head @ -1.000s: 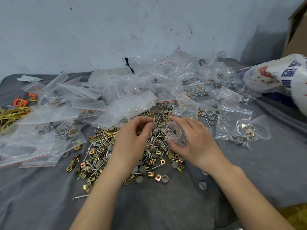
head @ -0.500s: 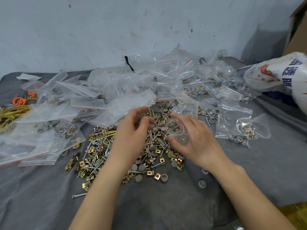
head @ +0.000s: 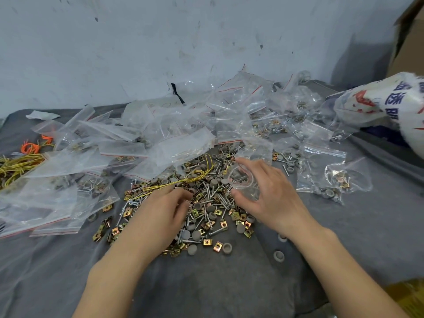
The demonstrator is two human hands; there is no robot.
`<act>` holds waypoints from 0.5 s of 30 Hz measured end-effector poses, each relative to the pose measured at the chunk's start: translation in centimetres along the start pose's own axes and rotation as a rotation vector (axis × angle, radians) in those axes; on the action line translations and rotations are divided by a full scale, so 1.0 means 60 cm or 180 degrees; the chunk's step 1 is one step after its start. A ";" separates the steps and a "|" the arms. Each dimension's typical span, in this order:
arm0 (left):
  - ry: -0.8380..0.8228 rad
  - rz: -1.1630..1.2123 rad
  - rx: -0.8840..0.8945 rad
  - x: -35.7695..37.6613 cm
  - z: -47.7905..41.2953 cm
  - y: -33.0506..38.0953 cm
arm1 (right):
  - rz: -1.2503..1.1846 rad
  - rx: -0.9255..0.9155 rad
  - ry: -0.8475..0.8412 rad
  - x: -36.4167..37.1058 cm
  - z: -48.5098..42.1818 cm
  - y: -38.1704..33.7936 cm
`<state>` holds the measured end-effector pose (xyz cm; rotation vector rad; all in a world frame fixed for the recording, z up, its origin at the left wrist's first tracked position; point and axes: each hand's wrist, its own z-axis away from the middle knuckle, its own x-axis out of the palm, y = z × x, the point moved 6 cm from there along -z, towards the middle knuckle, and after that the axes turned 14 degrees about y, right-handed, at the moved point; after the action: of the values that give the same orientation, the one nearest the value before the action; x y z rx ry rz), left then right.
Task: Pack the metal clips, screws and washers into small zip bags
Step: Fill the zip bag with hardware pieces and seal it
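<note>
Metal clips, screws and washers (head: 207, 211) lie heaped loose on the worktop (head: 206, 285), filled bags (head: 321, 173) around them. The right hand (head: 271, 195) clamps its grip on a zip bag (head: 246, 180); the left hand (head: 160, 214) digs in, grip unreadable. Plenty looks left to pack.

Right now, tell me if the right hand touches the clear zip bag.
Touching. Head view: the right hand grips the clear zip bag between thumb and fingers.

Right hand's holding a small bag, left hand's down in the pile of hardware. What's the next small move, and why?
Likely pinch a few pieces with the left hand and lift them to the small zip bag. That hand's fingers curl down onto the loose pile, and the right hand holds the bag beside it.
</note>
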<state>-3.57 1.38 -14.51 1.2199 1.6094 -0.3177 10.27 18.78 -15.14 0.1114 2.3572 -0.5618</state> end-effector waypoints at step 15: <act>-0.0162 -0.0492 -0.0429 0.017 -0.016 -0.007 | -0.0019 0.0012 0.0017 0.005 0.001 0.003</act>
<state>-4.37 2.44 -15.11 0.9807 1.6572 -0.3297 10.11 18.86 -15.47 0.1078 2.3625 -0.5696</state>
